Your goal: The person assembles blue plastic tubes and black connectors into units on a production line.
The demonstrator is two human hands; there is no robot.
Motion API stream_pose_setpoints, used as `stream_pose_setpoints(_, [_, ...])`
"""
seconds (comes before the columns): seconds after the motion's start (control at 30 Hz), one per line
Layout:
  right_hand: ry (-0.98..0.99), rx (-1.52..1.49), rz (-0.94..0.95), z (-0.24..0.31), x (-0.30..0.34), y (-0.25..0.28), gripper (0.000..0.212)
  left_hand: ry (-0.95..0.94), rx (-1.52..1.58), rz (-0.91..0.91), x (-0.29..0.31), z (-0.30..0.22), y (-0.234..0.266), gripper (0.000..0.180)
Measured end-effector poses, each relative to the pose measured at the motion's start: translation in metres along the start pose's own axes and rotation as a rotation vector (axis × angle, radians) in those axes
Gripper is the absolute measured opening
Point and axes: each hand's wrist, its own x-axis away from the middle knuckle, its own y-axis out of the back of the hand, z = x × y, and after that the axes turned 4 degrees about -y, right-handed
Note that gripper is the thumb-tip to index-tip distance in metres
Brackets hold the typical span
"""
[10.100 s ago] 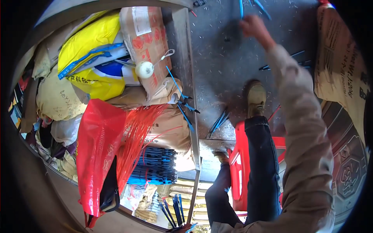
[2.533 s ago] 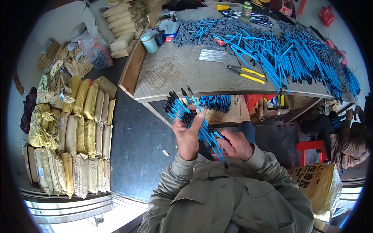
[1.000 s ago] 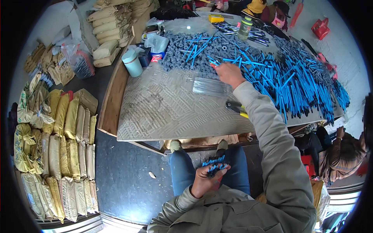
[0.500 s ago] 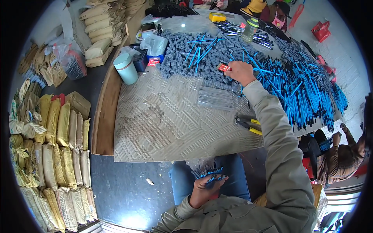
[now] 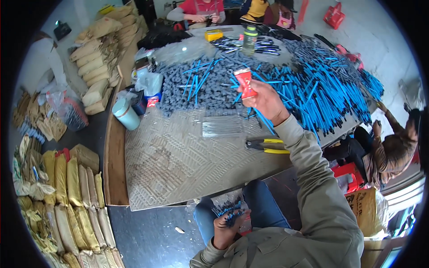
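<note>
My right hand (image 5: 269, 102) is raised over the table with its fingers closed on a small red packet (image 5: 244, 79), pinched narrow at its middle. Down at my lap, my left hand (image 5: 226, 228) grips a bundle of thin dark and blue sticks (image 5: 227, 209), their ends pointing up. Below the right wrist lie pliers with yellow handles (image 5: 276, 151). A flat clear bag of thin pale rods (image 5: 221, 126) rests to their left. Behind the packet spreads a heap of small grey plastic pieces (image 5: 174, 85). Blue sticks with black ends (image 5: 330, 96) are piled on the right.
A light-green canister (image 5: 126, 115) stands by the wooden board (image 5: 115, 169) along the table's left side. A clear bottle (image 5: 249, 42) stands farther back. Stacked sacks (image 5: 67, 178) line the left. Other people sit at the far side (image 5: 203, 10) and right (image 5: 391, 154).
My right hand has lifted the red packet off the grey heap and brought it nearer, turning it upright. The view has shifted. My left hand still holds its bundle.
</note>
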Motion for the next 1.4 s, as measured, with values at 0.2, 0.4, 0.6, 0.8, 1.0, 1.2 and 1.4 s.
stream_pose_setpoints(0.2, [0.142,0.340,-0.070,0.029,0.049,-0.001,0.031,0.066,-0.066,0.034,0.008,-0.010,-0.023,0.013])
stream_pose_setpoints(0.4, [0.277,0.375,-0.164,0.051,0.092,0.003,0.027,0.082,-0.110,0.109,0.017,-0.006,-0.050,0.014])
stream_pose_setpoints(0.6, [0.297,0.354,-0.275,0.069,0.124,0.032,0.021,0.041,-0.160,0.193,0.022,0.007,-0.071,0.015])
stream_pose_setpoints(0.8, [0.239,0.322,-0.382,0.071,0.147,0.066,0.022,0.058,-0.186,0.165,0.021,0.002,-0.089,0.014])
stream_pose_setpoints(1.0, [0.210,0.178,-0.326,0.054,0.154,0.086,0.027,0.047,-0.142,0.061,0.016,0.003,-0.099,0.013])
stream_pose_setpoints(1.2, [0.105,0.068,-0.356,0.060,0.163,0.101,0.027,0.079,-0.126,0.031,0.006,0.006,-0.104,0.013])
stream_pose_setpoints(1.4, [0.057,-0.084,-0.362,0.055,0.144,0.107,0.024,0.065,-0.126,0.035,-0.007,0.017,-0.097,0.013])
